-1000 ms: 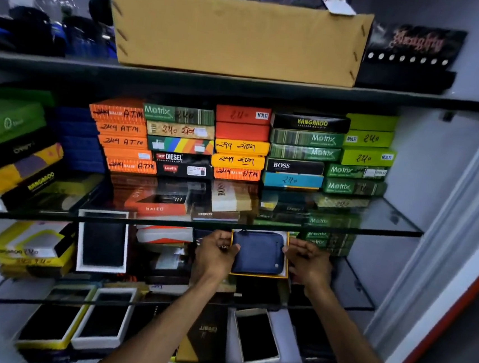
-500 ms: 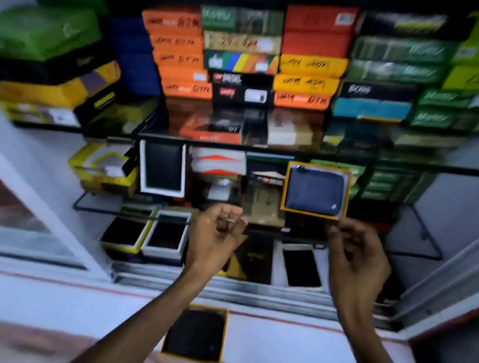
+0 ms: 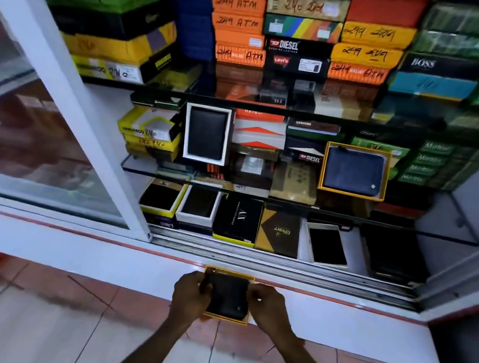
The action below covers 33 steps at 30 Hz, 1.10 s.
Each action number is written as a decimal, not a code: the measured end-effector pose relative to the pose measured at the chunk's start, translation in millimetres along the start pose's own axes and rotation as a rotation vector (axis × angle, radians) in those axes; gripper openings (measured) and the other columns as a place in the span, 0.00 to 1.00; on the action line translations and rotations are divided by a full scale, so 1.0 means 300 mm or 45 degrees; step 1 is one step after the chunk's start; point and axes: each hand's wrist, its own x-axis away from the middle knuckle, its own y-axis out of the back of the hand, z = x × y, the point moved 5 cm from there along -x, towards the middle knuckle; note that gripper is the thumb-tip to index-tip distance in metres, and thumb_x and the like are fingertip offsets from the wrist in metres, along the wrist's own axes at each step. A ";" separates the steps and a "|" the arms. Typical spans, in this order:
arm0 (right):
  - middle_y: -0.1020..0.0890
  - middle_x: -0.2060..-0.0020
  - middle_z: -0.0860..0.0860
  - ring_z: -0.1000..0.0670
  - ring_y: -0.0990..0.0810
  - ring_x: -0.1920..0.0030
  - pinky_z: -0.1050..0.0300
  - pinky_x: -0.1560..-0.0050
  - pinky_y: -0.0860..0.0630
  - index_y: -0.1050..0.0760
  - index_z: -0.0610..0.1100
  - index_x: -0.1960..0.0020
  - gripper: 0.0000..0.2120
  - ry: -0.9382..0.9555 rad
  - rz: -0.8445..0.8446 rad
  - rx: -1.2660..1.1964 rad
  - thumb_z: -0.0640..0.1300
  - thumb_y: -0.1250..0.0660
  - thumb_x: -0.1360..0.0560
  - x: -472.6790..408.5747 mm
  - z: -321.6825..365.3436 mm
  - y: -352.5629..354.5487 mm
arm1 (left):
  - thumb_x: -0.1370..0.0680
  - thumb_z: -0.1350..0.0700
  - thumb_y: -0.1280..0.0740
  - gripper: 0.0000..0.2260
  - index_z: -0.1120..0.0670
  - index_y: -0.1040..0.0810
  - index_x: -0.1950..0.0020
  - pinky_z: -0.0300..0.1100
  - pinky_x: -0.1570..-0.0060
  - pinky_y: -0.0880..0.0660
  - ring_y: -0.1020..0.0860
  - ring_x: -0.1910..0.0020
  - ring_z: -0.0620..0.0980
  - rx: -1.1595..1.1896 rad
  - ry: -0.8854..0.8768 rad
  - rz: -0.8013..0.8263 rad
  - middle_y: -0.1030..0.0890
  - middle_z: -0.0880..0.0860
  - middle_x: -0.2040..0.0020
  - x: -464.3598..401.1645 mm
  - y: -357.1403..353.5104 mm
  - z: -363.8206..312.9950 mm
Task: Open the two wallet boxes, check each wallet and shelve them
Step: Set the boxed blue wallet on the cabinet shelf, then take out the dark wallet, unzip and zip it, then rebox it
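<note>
Display cabinet w/ white frame point(image 3: 64, 100) and glass shelves point(image 3: 289, 199), packed w/ flat rectangular cardboard boxes: orange, green, yellow, black stacks up top, some w/ handwritten marks. Below the cabinet a white ledge point(image 3: 108, 256) w/ a thin red stripe, then glossy reddish floor tiles point(image 3: 46, 288).

Mid shelf, right side: blue wallet point(image 3: 352, 171) in a shallow yellow-rimmed tray, propped upright facing out, grainy surface, rounded corners, small metal stud low on its right. Left of it on the same shelf a black wallet in a white-rimmed tray point(image 3: 207, 133), also upright.

Down at the ledge, 2nd tray point(image 3: 225, 319): yellow rim, square, holding a black wallet point(image 3: 227, 297), matte w/ soft corners. Left hand point(image 3: 189, 293) wraps the left edge, fingers curled over the wallet's side. Right hand point(image 3: 267, 304) pinches the right upper edge, thumb and fingertips closed on it. Both hands clamped on that tray and wallet, held in front of the ledge, well apart from the blue one on the shelf
</note>
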 end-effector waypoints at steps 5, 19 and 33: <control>0.17 0.43 0.43 0.43 0.20 0.42 0.55 0.46 0.25 0.22 0.39 0.41 0.17 -0.069 0.154 0.107 0.48 0.41 0.21 -0.011 0.034 -0.073 | 0.24 0.60 0.33 0.12 0.62 0.20 0.42 0.43 0.36 0.30 0.23 0.39 0.57 0.023 0.059 0.036 0.18 0.59 0.40 -0.006 -0.006 0.003; 0.16 0.62 0.48 0.43 0.16 0.54 0.48 0.56 0.19 0.23 0.48 0.65 0.08 -0.307 -0.068 -0.638 0.45 0.23 0.36 -0.054 0.028 -0.043 | 0.22 0.55 0.36 0.12 0.59 0.19 0.43 0.47 0.35 0.28 0.22 0.40 0.55 0.274 0.221 0.103 0.18 0.56 0.40 -0.021 0.008 0.022; 0.20 0.37 0.55 0.59 0.22 0.38 0.61 0.41 0.22 0.27 0.50 0.32 0.17 0.685 0.340 -0.333 0.46 0.37 0.20 0.053 0.401 0.456 | 0.23 0.52 0.36 0.13 0.49 0.13 0.60 0.41 0.57 0.24 0.16 0.59 0.42 0.883 -0.107 0.751 0.13 0.47 0.61 0.036 0.261 -0.382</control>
